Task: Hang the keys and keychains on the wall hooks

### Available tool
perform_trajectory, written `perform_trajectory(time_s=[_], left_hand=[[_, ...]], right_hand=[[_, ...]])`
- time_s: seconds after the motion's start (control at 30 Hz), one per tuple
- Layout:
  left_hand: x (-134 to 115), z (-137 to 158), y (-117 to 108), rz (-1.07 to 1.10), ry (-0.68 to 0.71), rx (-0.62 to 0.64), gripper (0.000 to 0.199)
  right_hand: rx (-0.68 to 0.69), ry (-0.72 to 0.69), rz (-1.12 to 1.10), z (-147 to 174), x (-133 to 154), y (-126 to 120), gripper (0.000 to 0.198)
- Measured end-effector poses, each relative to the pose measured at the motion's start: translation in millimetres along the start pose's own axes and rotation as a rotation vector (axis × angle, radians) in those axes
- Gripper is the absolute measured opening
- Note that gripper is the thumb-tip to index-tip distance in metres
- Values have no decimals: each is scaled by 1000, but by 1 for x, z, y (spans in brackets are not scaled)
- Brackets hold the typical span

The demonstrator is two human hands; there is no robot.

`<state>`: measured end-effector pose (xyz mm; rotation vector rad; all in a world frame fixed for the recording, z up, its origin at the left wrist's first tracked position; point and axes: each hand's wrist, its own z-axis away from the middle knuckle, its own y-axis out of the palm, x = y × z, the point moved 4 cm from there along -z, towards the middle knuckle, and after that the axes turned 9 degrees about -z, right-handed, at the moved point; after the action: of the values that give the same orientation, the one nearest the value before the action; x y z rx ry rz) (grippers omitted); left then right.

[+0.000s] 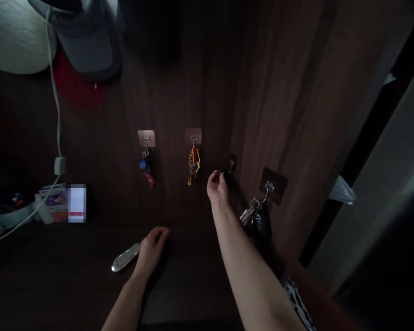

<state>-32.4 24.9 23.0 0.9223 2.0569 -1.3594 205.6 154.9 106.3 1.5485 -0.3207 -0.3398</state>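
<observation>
My right hand (217,186) is raised to a small dark wall hook (232,162), thumb and fingers pinched together. Something small and dark shows at the fingertips, too dim to name. Resting on the dark wooden surface, my left hand (152,248) has its fingers curled in, with nothing visible in them. A silver remote control (126,257) lies right beside it, its far end partly covered by the hand. Keys with a blue round fob and a red tag (146,165) hang from the left hook. Colourful braided cords (193,163) hang from the middle hook.
Beside my right forearm, a bunch of keys with a black pouch (258,218) hangs from a hook on the right side panel (279,115). A grey cap (86,46) hangs upper left. A white cable (53,92) runs down to small boxes (57,202).
</observation>
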Motion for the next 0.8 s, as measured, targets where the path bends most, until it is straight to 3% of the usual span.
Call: perform_trajectory(time_s=[0.43, 0.8], left_hand=[[3, 0, -1, 19, 17, -19, 29], [4, -1, 1, 8, 22, -22, 28]], right_hand=[[-129, 12, 0, -27, 7, 3, 19], [-151, 56, -48, -5, 12, -15, 23]])
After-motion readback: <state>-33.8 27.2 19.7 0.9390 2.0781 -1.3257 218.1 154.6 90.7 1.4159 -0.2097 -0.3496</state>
